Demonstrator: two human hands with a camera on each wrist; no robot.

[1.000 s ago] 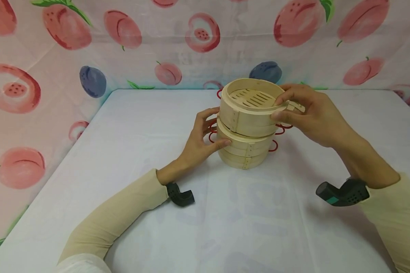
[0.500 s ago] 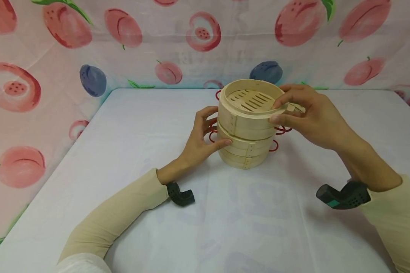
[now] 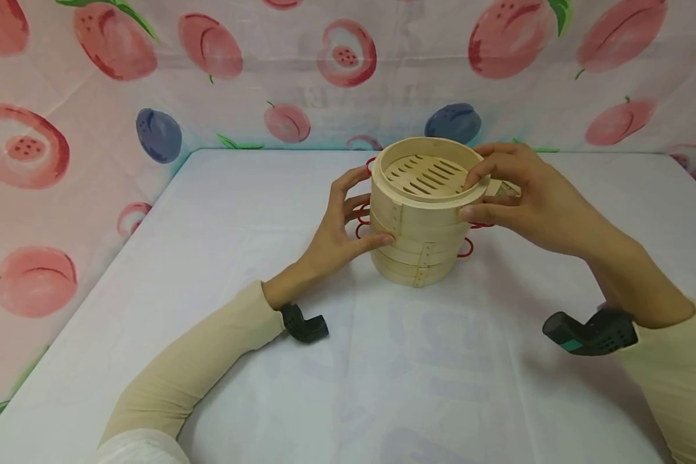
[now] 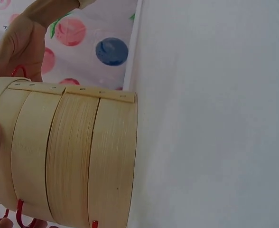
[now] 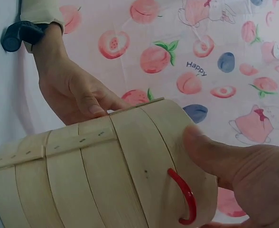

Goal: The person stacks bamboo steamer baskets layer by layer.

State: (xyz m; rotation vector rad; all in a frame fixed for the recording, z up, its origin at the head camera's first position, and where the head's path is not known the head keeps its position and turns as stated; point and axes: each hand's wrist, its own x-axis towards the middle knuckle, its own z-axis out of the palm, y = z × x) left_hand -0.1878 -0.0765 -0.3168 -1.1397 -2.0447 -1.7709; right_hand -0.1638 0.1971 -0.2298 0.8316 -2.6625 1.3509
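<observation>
A stack of round bamboo steamer baskets [image 3: 403, 261] stands on the white table, with red loop handles [image 3: 466, 247] at its sides. The top steamer basket [image 3: 429, 220] sits level on the ones below, its slotted floor [image 3: 426, 174] facing up. My left hand [image 3: 342, 225] holds the stack's left side, thumb on the front at the seam and fingers spread toward the back. At the right, my right hand [image 3: 533, 203] pinches the top basket's rim between thumb and fingers. The right wrist view shows the right thumb [image 5: 208, 152] pressed on the top basket's wall near a red handle.
White cloth covers the table [image 3: 267, 399] around the stack. A peach-printed cloth [image 3: 301, 58] hangs behind and to the left. A pale piece of bamboo [image 3: 506, 190] shows behind the right hand. Dark wrist cameras [image 3: 591, 334] jut from both sleeves.
The top basket has come down slightly and levelled, and the gap beneath its front has closed. My right hand moved down with it; the left index finger has shifted upward.
</observation>
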